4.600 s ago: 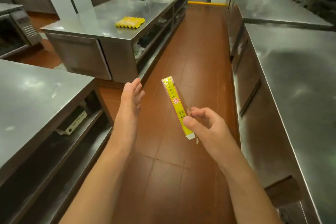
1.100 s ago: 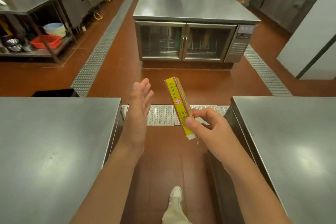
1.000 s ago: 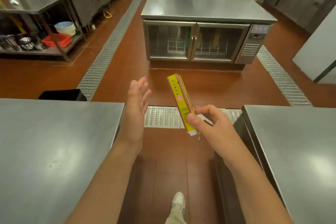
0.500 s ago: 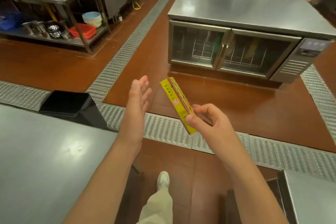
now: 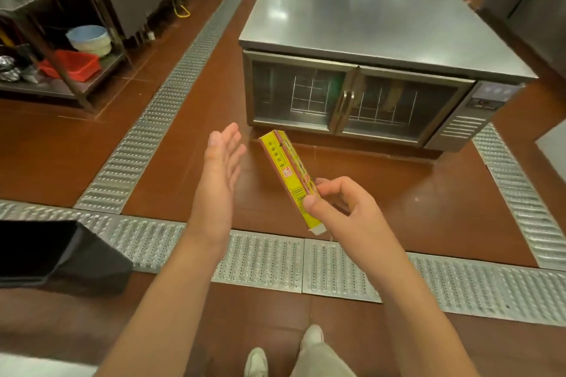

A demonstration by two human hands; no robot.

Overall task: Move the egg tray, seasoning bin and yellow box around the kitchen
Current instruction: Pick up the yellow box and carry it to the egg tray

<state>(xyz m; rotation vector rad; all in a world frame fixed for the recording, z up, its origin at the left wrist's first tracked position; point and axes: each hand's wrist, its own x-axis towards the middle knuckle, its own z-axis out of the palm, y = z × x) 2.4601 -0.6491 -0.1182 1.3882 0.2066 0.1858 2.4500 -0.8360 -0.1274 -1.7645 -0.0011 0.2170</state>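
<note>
My right hand [image 5: 343, 208] pinches the lower end of a slim yellow box [image 5: 286, 171] between thumb and fingers. The box has red print and tilts up and to the left in mid-air over the floor. To its left my left hand [image 5: 219, 168] is held out flat with straight fingers, holding nothing and apart from the box. Neither the egg tray nor the seasoning bin is in view.
A steel counter [image 5: 367, 9] with glass-door fridge cabinets stands ahead. Metal drain grates [image 5: 275, 263] cross the red-brown floor. A black bin [image 5: 46, 254] is at the left. A shelf at far left carries a red basket [image 5: 73, 66] and a stack of bowls [image 5: 90, 40].
I have walked forward out from between the two near counters, which have left the view. The steel fridge counter is closer. Both hands and the box keep the same pose.
</note>
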